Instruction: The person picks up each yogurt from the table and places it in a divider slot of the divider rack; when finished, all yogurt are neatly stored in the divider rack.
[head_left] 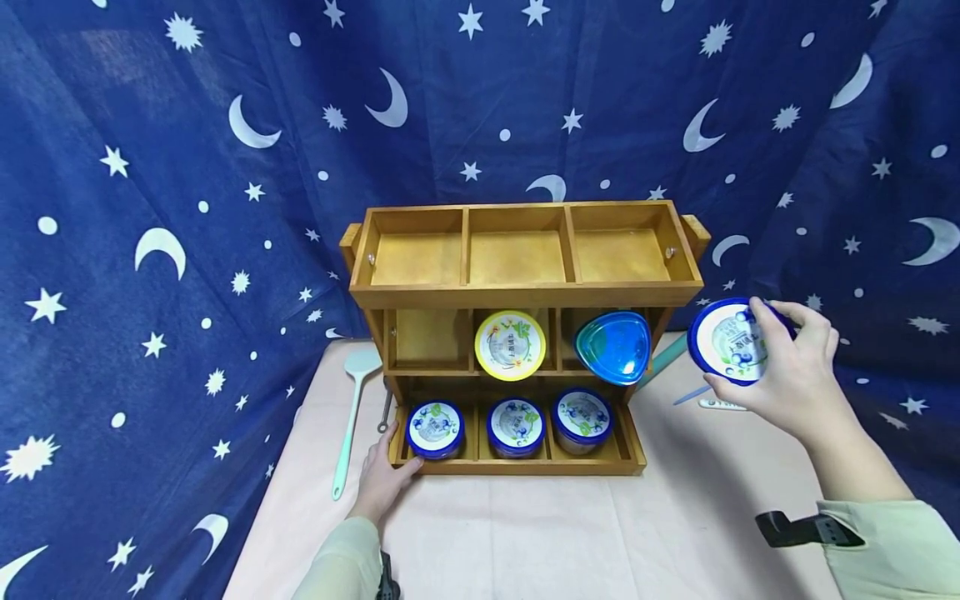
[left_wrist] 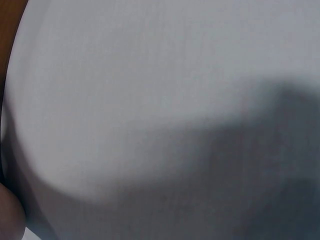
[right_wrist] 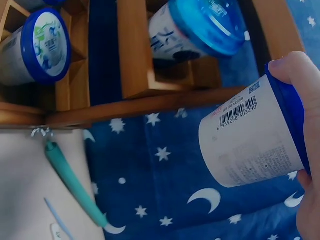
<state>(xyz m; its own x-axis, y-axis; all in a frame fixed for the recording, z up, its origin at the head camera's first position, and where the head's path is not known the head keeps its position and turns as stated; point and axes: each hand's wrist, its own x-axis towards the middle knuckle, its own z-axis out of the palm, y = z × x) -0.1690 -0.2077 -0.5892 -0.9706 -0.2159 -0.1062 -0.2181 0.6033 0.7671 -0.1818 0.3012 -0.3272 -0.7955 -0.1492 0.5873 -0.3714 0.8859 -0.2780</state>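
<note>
My right hand [head_left: 798, 375] grips a white yogurt tub [right_wrist: 250, 137] by its blue-rimmed lid, in the air to the right of a three-tier wooden shelf [head_left: 525, 296]. The tub is tilted, and a barcode shows on its side. At the shelf's bottom left corner my left hand [head_left: 386, 475] holds the wood, thumb along the front edge, other fingers at the side. Several blue-lidded tubs [head_left: 517, 425] stand in the bottom tier. On the middle tier are a yellow-rimmed tub [head_left: 511, 345] and a tub with a clear blue lid [head_left: 615, 347].
A mint-green spatula [head_left: 351, 425] lies left of the shelf, with a dark metal-looking handle [head_left: 386, 408] beside it. To the right lie a green rod-like handle [right_wrist: 75, 185], a thin blue stick [head_left: 692, 395] and a white item [head_left: 720, 405]. A starry blue curtain [head_left: 465, 108] hangs behind.
</note>
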